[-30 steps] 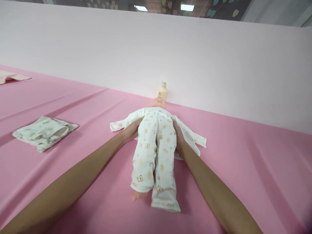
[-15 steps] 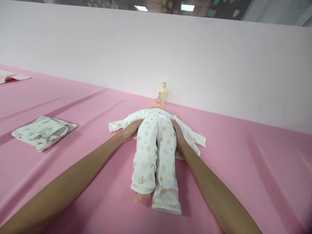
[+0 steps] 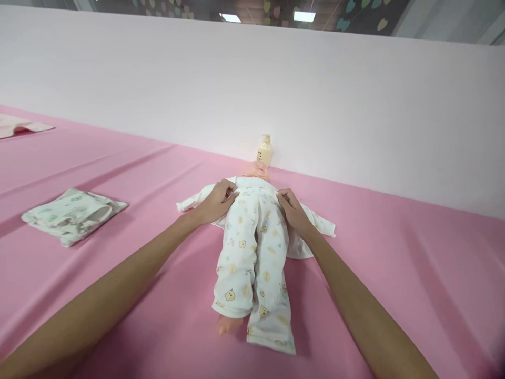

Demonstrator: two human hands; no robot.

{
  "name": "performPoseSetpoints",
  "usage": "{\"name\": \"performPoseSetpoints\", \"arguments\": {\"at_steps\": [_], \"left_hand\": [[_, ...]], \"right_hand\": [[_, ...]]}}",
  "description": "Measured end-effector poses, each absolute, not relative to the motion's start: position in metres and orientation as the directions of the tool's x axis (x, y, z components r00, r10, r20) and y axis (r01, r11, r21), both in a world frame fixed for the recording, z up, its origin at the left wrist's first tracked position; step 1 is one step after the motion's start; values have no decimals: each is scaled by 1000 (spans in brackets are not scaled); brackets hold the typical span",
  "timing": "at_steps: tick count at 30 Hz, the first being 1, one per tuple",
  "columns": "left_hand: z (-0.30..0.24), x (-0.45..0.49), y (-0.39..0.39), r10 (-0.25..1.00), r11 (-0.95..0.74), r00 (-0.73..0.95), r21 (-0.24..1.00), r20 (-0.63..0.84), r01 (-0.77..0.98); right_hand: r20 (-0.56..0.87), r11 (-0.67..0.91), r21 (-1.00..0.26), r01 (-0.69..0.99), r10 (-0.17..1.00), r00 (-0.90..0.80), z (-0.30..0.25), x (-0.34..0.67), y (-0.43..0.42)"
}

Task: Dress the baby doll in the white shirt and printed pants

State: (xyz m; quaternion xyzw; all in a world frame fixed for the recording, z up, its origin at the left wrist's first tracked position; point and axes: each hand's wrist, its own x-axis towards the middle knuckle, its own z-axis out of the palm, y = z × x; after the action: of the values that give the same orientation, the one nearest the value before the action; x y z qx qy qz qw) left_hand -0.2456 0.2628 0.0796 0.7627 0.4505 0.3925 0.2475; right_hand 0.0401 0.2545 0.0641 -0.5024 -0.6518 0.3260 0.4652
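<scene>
A baby doll point(image 3: 256, 169) lies on its back on the pink sheet point(image 3: 394, 273), feet towards me. It wears a white top and white trousers point(image 3: 252, 263) printed with small bears. My left hand point(image 3: 215, 201) pinches the trousers' waistband on the doll's left side. My right hand point(image 3: 292, 210) pinches the waistband on the other side. One bare foot point(image 3: 226, 323) sticks out of the left trouser leg; the other leg's cuff lies flat.
A cream pump bottle point(image 3: 264, 150) stands behind the doll's head against the white wall point(image 3: 355, 105). A folded patterned garment point(image 3: 73, 215) lies at the left. Another pale cloth point(image 3: 19, 126) shows at the far left edge.
Both hands have come up from the doll's sides, beside the hips, onto the waistband and closed on it. The trousers sit slightly higher on the body.
</scene>
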Motion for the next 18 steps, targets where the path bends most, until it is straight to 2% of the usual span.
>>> {"name": "performPoseSetpoints", "arguments": {"at_steps": [2,4,7,10,12,15,18], "left_hand": [[76,-246,267,917,-393,261,784,300,480],[73,-242,272,961,-275,161,822,225,498],[69,-235,281,989,-132,8,853,148,504],[66,-233,285,990,-120,-3,846,143,520],[65,-235,283,985,-160,36,812,169,562],[64,-243,278,978,-197,71,755,196,625],[66,-254,275,982,-179,76,733,172,657]], "right_hand": [[191,193,-957,216,981,-30,62,37,258],[92,92,-991,101,996,-9,60,33,263],[-44,-45,-998,53,999,25,59,27,270],[-14,-36,-979,202,994,109,57,23,271],[116,60,-925,375,985,129,56,24,268],[276,183,-789,586,958,73,61,30,261],[228,170,-725,667,974,1,68,43,259]]}}
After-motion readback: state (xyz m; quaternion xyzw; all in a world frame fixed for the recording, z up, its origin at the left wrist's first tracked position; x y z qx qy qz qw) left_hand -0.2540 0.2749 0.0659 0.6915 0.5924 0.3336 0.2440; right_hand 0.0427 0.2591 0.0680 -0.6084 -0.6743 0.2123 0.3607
